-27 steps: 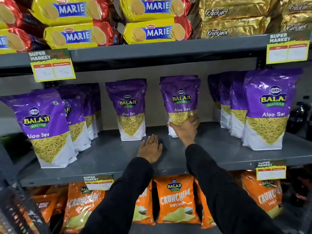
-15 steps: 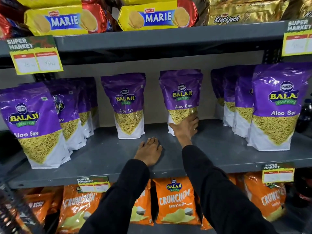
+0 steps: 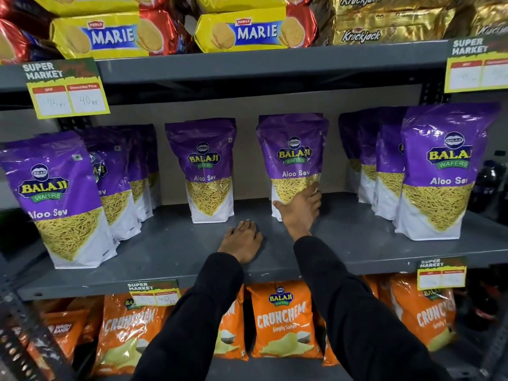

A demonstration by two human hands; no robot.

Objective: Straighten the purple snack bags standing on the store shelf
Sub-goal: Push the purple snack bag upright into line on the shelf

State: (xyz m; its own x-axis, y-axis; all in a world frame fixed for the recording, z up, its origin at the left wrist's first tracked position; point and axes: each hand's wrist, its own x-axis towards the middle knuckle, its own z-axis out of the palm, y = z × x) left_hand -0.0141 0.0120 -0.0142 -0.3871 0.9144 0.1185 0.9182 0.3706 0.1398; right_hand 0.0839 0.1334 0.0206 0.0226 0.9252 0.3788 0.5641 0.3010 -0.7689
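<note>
The grey shelf is carrying rows of purple Balaji Aloo Sev bags, standing upright and facing outward so shoppers are reading the labels; the left row and right row are sitting further forward. Between them two single bags are standing near the back wall: one is untouched, the other is being adjusted. The right hand is wrapping partly closed around that bag's lower corner, likely to square it. The left hand is lying flat and empty on the shelf, probably bracing the reach.
</note>
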